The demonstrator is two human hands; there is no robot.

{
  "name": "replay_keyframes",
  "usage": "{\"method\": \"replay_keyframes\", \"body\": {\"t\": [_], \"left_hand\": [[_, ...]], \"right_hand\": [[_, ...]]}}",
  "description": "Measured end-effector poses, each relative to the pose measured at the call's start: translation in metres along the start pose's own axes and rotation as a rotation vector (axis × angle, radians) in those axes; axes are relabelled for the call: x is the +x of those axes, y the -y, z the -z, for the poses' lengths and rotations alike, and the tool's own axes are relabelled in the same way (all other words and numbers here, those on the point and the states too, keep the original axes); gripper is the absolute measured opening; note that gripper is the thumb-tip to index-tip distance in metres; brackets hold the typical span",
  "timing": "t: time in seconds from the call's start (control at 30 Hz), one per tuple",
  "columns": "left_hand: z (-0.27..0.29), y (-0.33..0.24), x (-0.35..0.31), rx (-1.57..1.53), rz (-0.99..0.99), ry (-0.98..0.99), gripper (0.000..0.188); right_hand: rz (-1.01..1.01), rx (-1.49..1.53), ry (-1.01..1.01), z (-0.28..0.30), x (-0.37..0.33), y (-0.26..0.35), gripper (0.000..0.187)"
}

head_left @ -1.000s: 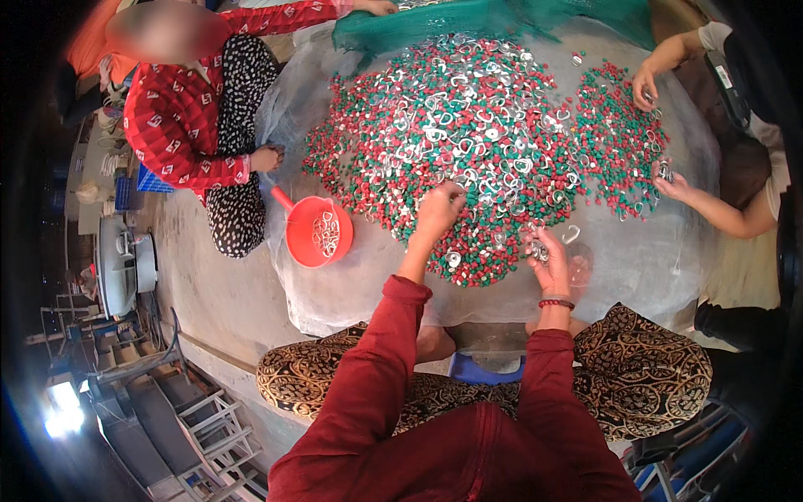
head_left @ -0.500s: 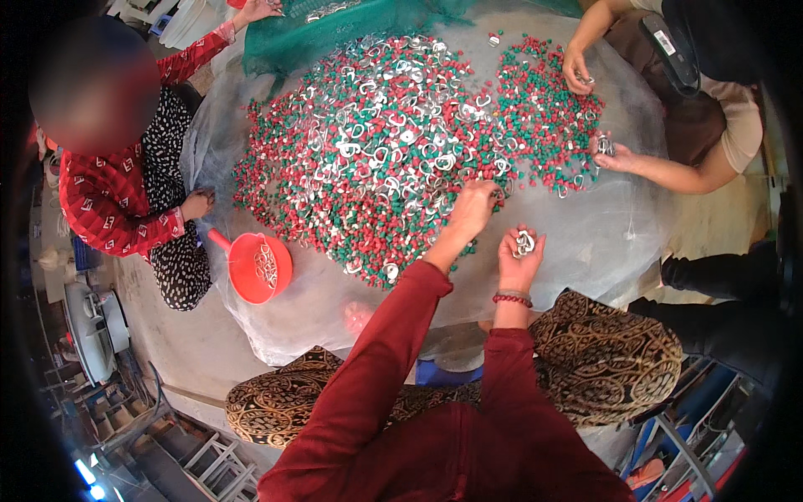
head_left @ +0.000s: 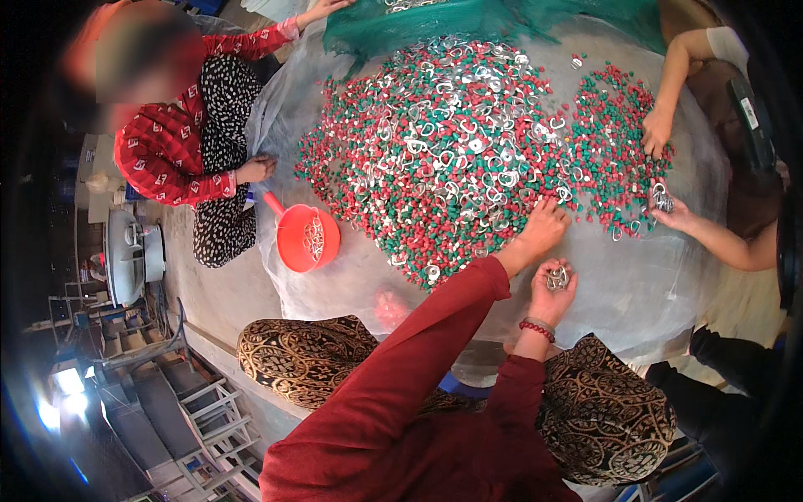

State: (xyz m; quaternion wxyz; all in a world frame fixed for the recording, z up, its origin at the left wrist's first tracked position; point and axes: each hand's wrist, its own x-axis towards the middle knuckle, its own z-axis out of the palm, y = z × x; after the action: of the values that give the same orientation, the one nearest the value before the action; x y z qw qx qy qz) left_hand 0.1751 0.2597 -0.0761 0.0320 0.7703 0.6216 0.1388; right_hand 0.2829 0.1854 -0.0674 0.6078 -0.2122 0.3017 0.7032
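Note:
A wide pile of small red, green and white pieces mixed with silver metal rings [head_left: 452, 159] lies on a clear plastic sheet [head_left: 360, 293]. My left hand [head_left: 542, 227] reaches to the near right edge of the pile, palm down. Its fingers are curled in at the pieces, and whatever they pinch is hidden. Just below and to the right, my right hand [head_left: 548, 303] is turned palm up, with a beaded bracelet [head_left: 537, 329] at the wrist. Its fingers curl around several silver metal rings [head_left: 557, 279], held above the plastic sheet.
A red dipper [head_left: 293, 251] with some rings inside stands left of the pile. A person in red [head_left: 167, 159] sits at the left. At the right, another person's hands [head_left: 658, 131] work at a smaller heap, one holding rings. Green netting [head_left: 401, 29] lies along the far side.
My view has shifted, so the scene sits farther right and lower. My left hand's fingertips are curled at the pieces; the right still holds rings. The right-hand co-worker's upper hand has come down among the pieces.

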Motion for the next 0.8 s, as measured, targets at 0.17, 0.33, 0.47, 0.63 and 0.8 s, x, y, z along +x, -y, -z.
{"method": "replay_keyframes", "body": {"t": [0.17, 0.33, 0.47, 0.63, 0.8], "left_hand": [[0.061, -0.007, -0.009, -0.193, 0.161, -0.116, 0.015], [0.090, 0.011, -0.031, -0.297, 0.294, -0.079, 0.014], [0.119, -0.016, -0.056, -0.557, 0.230, 0.003, 0.024], [0.106, 0.063, -0.067, -0.299, 0.387, 0.007, 0.029], [0.070, 0.113, -0.104, -0.009, 0.227, 0.084, 0.030]], "right_hand": [[-0.023, -0.288, -0.170, -0.009, 0.003, 0.000, 0.022], [-0.119, -0.345, -0.061, 0.002, 0.007, 0.000, 0.027], [-0.133, -0.450, -0.082, -0.022, -0.012, -0.014, 0.027], [-0.354, -0.247, 0.096, -0.018, -0.008, 0.007, 0.019], [-0.379, -0.019, 0.032, -0.027, -0.019, -0.004, 0.017]]}}
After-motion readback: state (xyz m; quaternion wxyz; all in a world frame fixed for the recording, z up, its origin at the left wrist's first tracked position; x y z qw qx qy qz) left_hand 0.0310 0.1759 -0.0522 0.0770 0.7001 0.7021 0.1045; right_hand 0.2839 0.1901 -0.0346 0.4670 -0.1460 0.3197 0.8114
